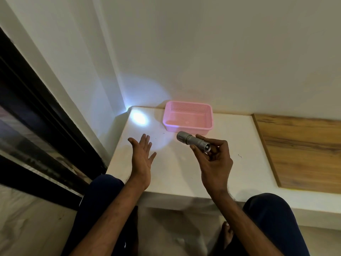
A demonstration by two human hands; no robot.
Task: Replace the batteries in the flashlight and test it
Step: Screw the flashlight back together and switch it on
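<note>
so far left there's a dark window frame [36, 108], then the corner of the white ledge [175, 172] where a bright beam spot [139, 118] lands, with glow spilling up the wall, so I'd say the light works and the test step is basically happening right now. left hand [143, 156] is spread wide, palm turned sideways, holding nothing, hovering over the ledge just this side of the beam path. next comes the pink plastic basket [188, 117] against the wall, looks empty from here though I can't see every corner. then the grey flashlight [192, 141], up off the ledge just in front of the basket, lens end aimed left toward that corner. right hand [215, 157] has it pinched at the tail end between thumb and fingertips, so most of the body sticks out past the fingers to the left. what could go wrong imo: that's a light grip way back on the barrel, so a thumb press on the tail could let it slip and drop onto the hard ledge or clip the basket. wooden panel [302, 150] sits at far right
</note>
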